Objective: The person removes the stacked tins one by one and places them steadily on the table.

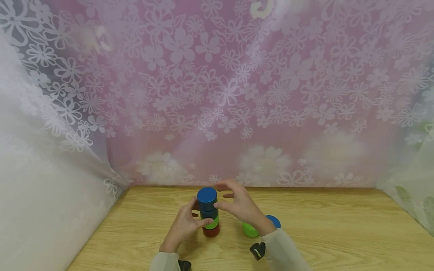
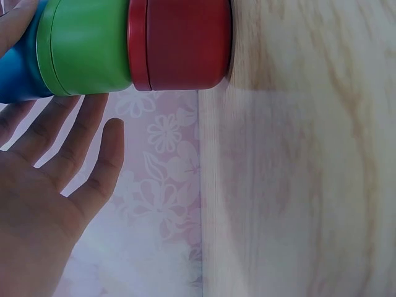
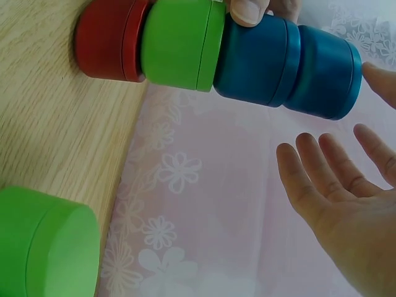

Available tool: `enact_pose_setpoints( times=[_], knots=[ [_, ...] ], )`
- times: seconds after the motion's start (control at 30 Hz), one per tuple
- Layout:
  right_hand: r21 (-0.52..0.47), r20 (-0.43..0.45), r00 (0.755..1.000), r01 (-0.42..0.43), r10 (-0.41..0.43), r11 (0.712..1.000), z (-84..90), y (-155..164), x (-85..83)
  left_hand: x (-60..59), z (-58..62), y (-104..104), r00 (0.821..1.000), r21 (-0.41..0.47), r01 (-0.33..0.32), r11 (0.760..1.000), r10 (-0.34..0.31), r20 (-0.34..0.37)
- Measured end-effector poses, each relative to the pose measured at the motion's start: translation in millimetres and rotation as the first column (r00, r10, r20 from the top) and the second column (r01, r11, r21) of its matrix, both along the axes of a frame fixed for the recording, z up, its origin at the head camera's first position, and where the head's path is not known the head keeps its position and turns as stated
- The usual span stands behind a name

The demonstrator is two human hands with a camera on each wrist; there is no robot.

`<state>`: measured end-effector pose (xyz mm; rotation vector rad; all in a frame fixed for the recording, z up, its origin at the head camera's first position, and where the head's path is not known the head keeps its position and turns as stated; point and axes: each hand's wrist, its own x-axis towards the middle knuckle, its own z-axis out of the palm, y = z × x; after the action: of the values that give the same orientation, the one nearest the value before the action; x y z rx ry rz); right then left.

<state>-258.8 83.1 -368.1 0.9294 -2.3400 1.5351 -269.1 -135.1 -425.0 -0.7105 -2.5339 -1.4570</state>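
Four-high stands a stack of small round lidded canisters: red (image 1: 211,231) at the bottom, then green (image 3: 179,46), then a lower blue one (image 3: 253,62) and an upper blue one (image 3: 322,71). My left hand (image 1: 183,225) holds the lower blue canister, its thumb in front near the green lid and fingers partly hidden behind. The little finger is apart from the stack in the left wrist view. To the right of the top, my right hand (image 1: 241,205) is spread, its thumb tip at the upper blue canister's lid edge. Its other fingers stand apart from the canister.
A loose green canister (image 1: 251,230) and a blue one (image 1: 274,221) stand on the wooden table (image 1: 339,229), right of the stack, partly behind the right forearm. A flowered curtain (image 1: 217,113) hangs behind the table's far edge and along both sides.
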Motion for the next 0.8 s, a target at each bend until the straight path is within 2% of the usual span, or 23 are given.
enact_pose_setpoints(
  times=[0.8],
  knots=[
    [0.003,0.029,0.999,-0.017,0.017,1.000,-4.5,-12.4,-1.5,0.3,-0.6,-1.2,1.000,0.013,0.006,1.000,-0.006,0.028]
  ],
)
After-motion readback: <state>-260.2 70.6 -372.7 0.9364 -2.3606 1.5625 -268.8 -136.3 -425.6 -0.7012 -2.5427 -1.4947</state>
